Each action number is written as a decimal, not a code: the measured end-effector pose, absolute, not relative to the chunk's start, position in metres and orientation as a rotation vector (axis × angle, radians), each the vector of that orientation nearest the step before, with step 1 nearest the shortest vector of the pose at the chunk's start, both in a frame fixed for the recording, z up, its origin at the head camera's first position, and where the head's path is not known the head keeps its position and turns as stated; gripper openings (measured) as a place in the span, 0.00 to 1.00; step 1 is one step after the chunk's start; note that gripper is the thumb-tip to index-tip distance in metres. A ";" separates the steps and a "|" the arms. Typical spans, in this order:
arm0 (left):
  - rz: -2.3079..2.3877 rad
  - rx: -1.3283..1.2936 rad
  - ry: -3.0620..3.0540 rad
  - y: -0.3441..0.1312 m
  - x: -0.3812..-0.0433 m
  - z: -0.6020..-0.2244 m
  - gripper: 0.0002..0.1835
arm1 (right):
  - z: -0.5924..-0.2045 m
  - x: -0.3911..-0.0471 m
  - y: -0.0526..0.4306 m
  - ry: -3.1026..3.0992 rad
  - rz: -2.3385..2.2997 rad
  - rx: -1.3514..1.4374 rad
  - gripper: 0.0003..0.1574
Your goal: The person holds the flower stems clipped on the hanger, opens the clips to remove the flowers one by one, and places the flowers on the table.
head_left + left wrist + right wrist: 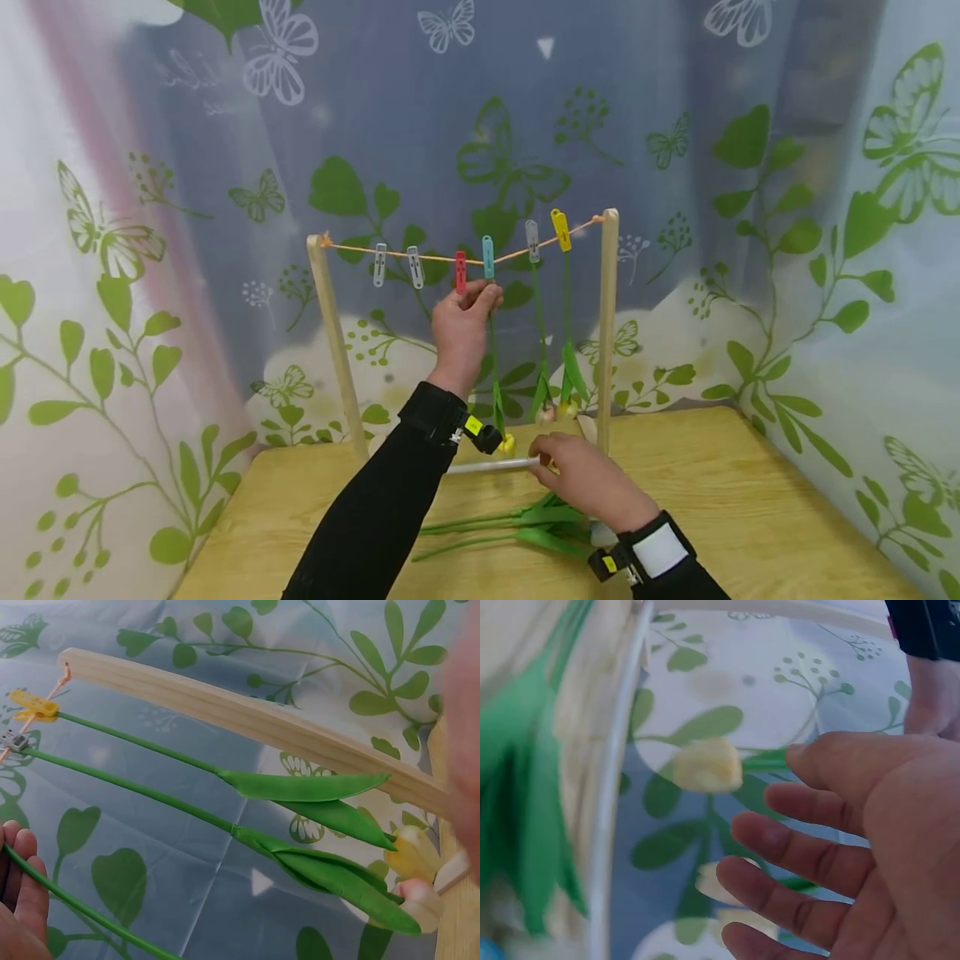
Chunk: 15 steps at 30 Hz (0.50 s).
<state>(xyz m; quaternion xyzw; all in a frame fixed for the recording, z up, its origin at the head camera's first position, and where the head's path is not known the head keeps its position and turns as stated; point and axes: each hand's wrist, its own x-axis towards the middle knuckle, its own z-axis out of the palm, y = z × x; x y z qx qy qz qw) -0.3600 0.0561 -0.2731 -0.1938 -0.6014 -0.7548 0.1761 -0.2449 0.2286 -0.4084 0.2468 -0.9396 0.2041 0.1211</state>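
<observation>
My left hand (462,329) pinches the green stem of a yellow tulip (507,443) just below a blue clothespin (488,256) on an orange string. The tulip hangs blossom down; its stem (97,916) crosses my fingers in the left wrist view. Beside the blue clothespin is a red clothespin (461,272). Lower down, my right hand (592,477) has its fingers spread and loosely bent, holding nothing. It is beside a white rod (495,465), and in the right wrist view the yellow blossom (709,765) appears past the fingertips.
Two more tulips hang from a grey clothespin (532,241) and a yellow clothespin (561,230). Two grey clothespins sit on the string's left part. Wooden posts (609,333) hold the string at both ends. Several tulips (525,527) lie on the table (735,500) in front.
</observation>
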 end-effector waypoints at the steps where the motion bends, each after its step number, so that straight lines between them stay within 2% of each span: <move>1: -2.138 -0.555 -1.700 0.056 -0.360 -0.272 0.20 | -0.403 -0.246 0.231 -2.722 0.575 0.709 0.09; 6: -2.133 -0.532 -1.705 0.058 -0.361 -0.268 0.18 | -0.370 -0.255 0.241 -2.578 0.428 0.711 0.11; 15: -2.132 -0.522 -1.715 0.058 -0.358 -0.270 0.20 | -0.279 -0.267 0.241 -2.430 0.200 0.816 0.12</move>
